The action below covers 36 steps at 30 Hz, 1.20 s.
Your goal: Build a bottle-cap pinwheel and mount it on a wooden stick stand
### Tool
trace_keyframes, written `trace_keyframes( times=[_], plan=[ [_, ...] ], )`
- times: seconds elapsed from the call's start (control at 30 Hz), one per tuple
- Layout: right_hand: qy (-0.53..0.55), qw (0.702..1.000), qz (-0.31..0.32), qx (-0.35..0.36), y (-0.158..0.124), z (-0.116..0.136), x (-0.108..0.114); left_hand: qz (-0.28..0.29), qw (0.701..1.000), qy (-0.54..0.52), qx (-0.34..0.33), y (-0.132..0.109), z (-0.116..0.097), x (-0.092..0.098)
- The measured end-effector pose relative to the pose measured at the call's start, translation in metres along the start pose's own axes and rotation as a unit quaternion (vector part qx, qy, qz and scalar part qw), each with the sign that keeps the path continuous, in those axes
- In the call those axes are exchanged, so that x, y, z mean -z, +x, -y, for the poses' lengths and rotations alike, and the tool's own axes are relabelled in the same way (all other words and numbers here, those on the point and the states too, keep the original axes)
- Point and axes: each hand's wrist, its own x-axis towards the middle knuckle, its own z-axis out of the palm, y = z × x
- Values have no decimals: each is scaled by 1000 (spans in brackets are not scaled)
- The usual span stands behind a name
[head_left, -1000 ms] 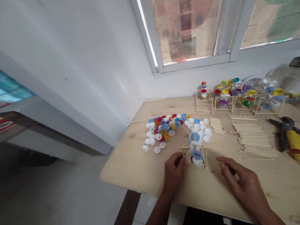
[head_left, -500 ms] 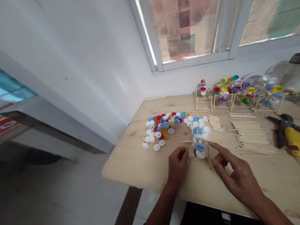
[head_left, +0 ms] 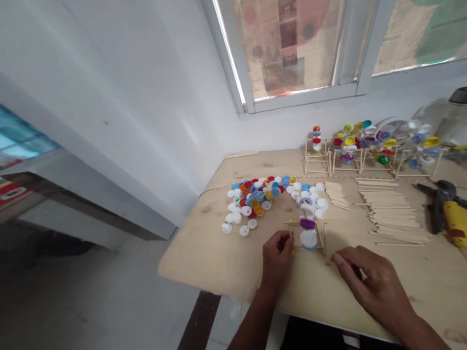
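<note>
A small stick frame (head_left: 324, 237) stands on the wooden table in front of me. Mounted in it is a wheel of bottle caps (head_left: 308, 239), with white, blue and purple caps showing. My left hand (head_left: 276, 253) pinches the frame's left side, fingers closed on a stick. To the right of the frame and apart from it is my right hand (head_left: 369, 277). Its thumb and index finger are drawn together, with nothing visible between them. Behind the wheel lie loose white bottle caps (head_left: 320, 204), partly hidden by it.
A heap of coloured bottle caps (head_left: 253, 197) spreads to the left. Wooden sticks (head_left: 392, 209) lie in rows on the right, beside a yellow glue gun (head_left: 462, 224). Several similar cap-wheel models (head_left: 348, 144) line the wall under the window, near a clear jar (head_left: 457, 116).
The cap wheel has turned, bringing a purple cap to its front. My right index finger has curled in from its stretched position toward the thumb. My left hand stays put.
</note>
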Motion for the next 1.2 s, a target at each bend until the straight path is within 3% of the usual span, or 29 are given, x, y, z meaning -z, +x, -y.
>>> trace_keyframes(
  times=[0.13, 0.6, 0.87, 1.2],
  plan=[
    [14, 998, -44, -39, 2, -1, -3, -4, 1000, 1, -3, 0, -1, 0],
    [18, 999, 11, -45, 12, 5, -17, -3, 1000, 9, -9, 0, 2, 0],
    [-53, 997, 45, 33, -1, 0, -19, -4, 1000, 0, -7, 1, 0, 0],
    [-22, 998, 50, 0, -11, -6, -15, -10, 1000, -20, 1, 1, 6, -2]
  ],
)
